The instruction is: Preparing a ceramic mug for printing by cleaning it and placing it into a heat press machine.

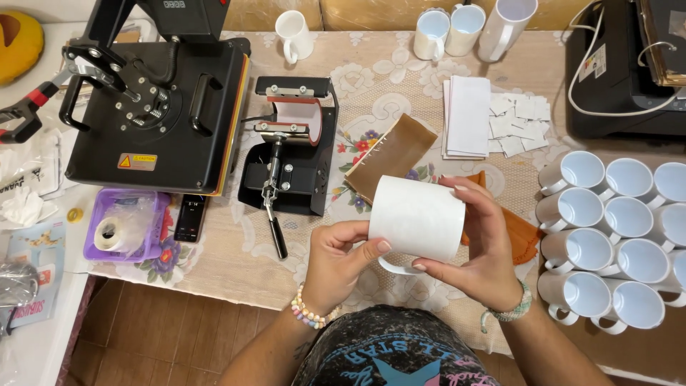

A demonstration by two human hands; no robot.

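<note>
Both hands hold a white mug [416, 218] above the desk [386, 93]. Left hand [336, 261] fingers press its side; right hand [486, 246] fingers wrap around it. A mug press [293, 146] stands just beyond.

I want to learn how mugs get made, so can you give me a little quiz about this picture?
1. True or false: both hands hold the paper-wrapped mug.
2. Which lies right of the mug press? A) a brown sheet B) a yellow cushion C) a phone
3. Fill in: the bare white mugs lie on their ____ at the right.

Key:
1. True. The left hand pinches the mug's left edge and the right hand cups its right side.
2. A, the brown sheet.
3. Sides.
</note>
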